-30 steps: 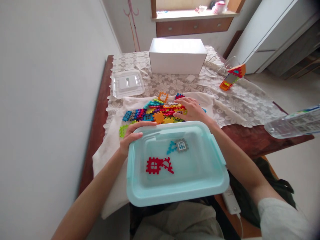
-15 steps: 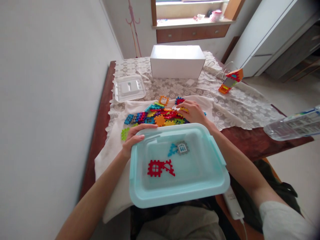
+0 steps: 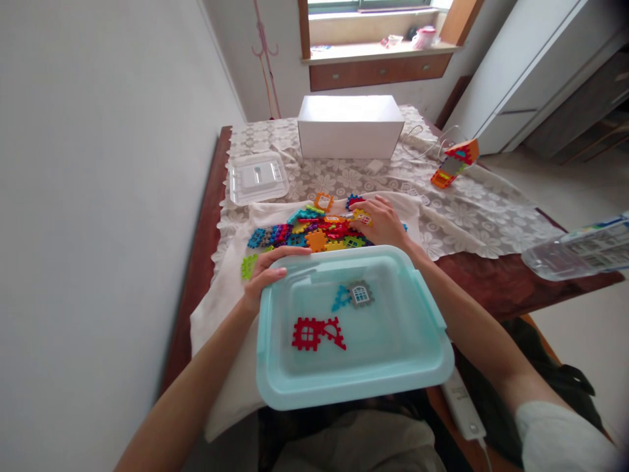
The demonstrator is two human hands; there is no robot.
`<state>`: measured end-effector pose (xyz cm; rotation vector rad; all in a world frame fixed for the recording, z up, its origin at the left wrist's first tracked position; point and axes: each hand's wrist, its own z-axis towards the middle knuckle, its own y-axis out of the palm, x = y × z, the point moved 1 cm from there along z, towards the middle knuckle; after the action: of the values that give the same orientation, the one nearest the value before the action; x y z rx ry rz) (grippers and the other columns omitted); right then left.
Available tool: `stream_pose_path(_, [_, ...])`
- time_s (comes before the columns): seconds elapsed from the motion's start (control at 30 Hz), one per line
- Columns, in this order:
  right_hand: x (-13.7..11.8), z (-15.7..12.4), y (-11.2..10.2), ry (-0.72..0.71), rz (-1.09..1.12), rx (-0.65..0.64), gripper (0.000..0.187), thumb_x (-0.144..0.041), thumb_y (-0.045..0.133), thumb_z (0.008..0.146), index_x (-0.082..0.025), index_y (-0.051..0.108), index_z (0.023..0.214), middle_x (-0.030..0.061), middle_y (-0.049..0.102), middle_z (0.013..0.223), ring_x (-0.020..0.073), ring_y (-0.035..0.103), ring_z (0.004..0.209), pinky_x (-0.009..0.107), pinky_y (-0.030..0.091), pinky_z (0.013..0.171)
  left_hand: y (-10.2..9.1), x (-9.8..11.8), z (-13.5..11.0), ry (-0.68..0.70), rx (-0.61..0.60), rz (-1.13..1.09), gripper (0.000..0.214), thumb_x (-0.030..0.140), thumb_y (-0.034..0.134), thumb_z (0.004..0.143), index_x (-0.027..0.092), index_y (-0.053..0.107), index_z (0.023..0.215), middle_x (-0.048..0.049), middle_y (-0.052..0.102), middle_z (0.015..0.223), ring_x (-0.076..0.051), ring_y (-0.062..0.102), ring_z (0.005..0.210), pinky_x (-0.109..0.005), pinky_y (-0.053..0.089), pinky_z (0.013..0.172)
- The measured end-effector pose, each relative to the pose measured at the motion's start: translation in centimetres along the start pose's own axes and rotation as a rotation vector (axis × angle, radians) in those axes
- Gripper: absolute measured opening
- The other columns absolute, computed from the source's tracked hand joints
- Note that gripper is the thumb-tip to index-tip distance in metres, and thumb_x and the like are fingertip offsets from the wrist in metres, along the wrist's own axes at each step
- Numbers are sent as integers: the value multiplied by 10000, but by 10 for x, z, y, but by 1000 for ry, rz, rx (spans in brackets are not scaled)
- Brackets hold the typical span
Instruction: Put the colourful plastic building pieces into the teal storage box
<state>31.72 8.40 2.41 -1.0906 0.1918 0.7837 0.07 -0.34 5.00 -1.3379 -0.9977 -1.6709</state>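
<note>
A light teal plastic box (image 3: 393, 354) is tilted above my lap. Inside it lie a red square building piece (image 3: 301, 342) joined to a red triangular one (image 3: 335, 331), plus a grey window piece (image 3: 369, 294) beside a blue triangular piece (image 3: 340, 298). My left hand (image 3: 268, 269) is closed on the box's far left corner. Beyond the far rim, my right hand (image 3: 383, 223) is at the pile of colourful interlocking pieces (image 3: 316, 240), fingers closed on a yellow building piece (image 3: 362, 217). The far rim hides part of the pile.
A white box (image 3: 350, 139) stands at the back of the table, with a clear plastic lid (image 3: 258, 177) to its left. An assembled block model (image 3: 455, 162) stands at right, near a clear plastic container (image 3: 580, 252). A white cloth (image 3: 226, 334) lies under the pile.
My right hand has drawn the yellow piece up a little, so more of it shows. The view has shifted slightly; my left hand keeps its hold on the box.
</note>
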Motion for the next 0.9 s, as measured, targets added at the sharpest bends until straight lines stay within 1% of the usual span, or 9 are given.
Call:
stream_pose_path(0.1, [-7,1,-6,50,222,101,260,-398,756,909,-251,754,1123,95,803,1175,328,738,1131,530,559,1069,1,1,0,-9,18,20,385,430,741,784,287,869,1117,-74,837,1169,-333,772,1012,-430,645,861])
stream_pose_path(0.23, [-19,-1,-21,102,658,196,450,-637,761,902,-301,699,1196,55,766,1220,281,753,1047,462,618,952,4,5,-1,-37,20,16,407,400,723,794,244,873,1138,-92,837,1178,-311,765,1005,-383,635,845])
stream_pose_path(0.33, [-29,-6,-35,-5,868,-3,659,-826,716,851,-337,674,1290,65,767,1192,304,765,1060,509,626,975,4,7,-2,-59,47,12,424,372,698,801,183,874,1138,-118,832,1179,-283,757,986,-330,619,833])
stream_pose_path(0.43, [-35,-8,-44,-119,906,-192,858,-974,622,789,-314,687,1334,92,788,1094,347,763,1113,550,617,1011,3,5,-2,-28,57,26,405,370,706,795,210,877,1125,-99,834,1177,-283,753,1015,-334,618,874])
stream_pose_path(0.53, [-29,-3,-42,-19,779,-70,747,-902,449,959,-295,716,1302,95,801,1125,311,764,1135,511,607,1043,1,1,-1,6,41,32,365,387,729,784,261,878,1093,-75,837,1166,-302,750,1056,-367,626,912])
stream_pose_path(0.6, [-19,1,-36,28,573,-27,604,-777,501,1024,-288,730,1293,85,807,1175,294,758,1153,499,592,1069,0,0,-1,-8,31,26,338,391,734,784,274,877,1067,-68,837,1158,-305,750,1059,-370,629,904])
stream_pose_path(0.7, [-3,0,-22,-14,186,-109,484,-596,690,986,-280,725,1350,101,764,1368,342,689,1312,618,445,1228,0,0,-1,-29,21,18,347,376,729,788,266,875,1082,-64,837,1154,-286,756,1012,-342,627,854])
stream_pose_path(0.8, [9,-5,-7,-34,-70,-204,427,-423,702,991,-255,718,1383,131,745,1406,380,650,1373,739,231,1307,1,3,-1,-14,29,15,344,368,723,793,258,880,1078,-61,842,1157,-266,759,967,-318,617,821])
stream_pose_path(0.9, [15,-6,2,-55,-121,-212,329,-366,671,1007,-241,756,1299,121,788,1302,353,717,1250,691,280,1297,5,7,-1,-34,39,13,393,356,714,781,234,880,1117,-73,840,1157,-267,753,965,-307,613,808])
